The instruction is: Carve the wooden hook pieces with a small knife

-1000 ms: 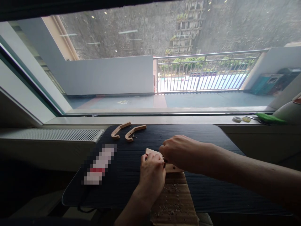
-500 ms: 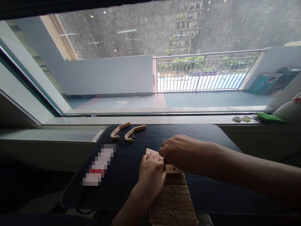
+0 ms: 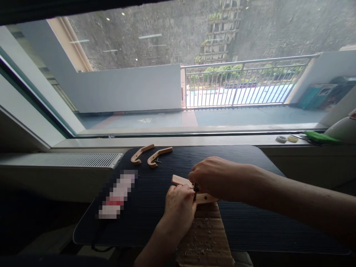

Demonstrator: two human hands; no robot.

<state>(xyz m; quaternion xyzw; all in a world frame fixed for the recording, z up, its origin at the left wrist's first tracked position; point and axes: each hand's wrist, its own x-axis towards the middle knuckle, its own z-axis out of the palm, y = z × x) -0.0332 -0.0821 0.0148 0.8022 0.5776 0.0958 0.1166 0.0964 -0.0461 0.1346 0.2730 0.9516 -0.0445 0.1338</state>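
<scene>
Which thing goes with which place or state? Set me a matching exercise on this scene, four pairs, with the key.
Things:
1. Left hand
2. Cardboard
3. Bright green item
4. Two loose hook-shaped pieces

Places and states:
A. On the windowsill
B. Near the far edge of the dark tabletop
C. On a wooden piece, close to the right hand
D. Strewn with small bits

Right pairs: 1-C, 2-D, 3-A, 4-B

A head-worn camera looks down across the table (image 3: 256, 226) toward a window (image 3: 155, 48)
</scene>
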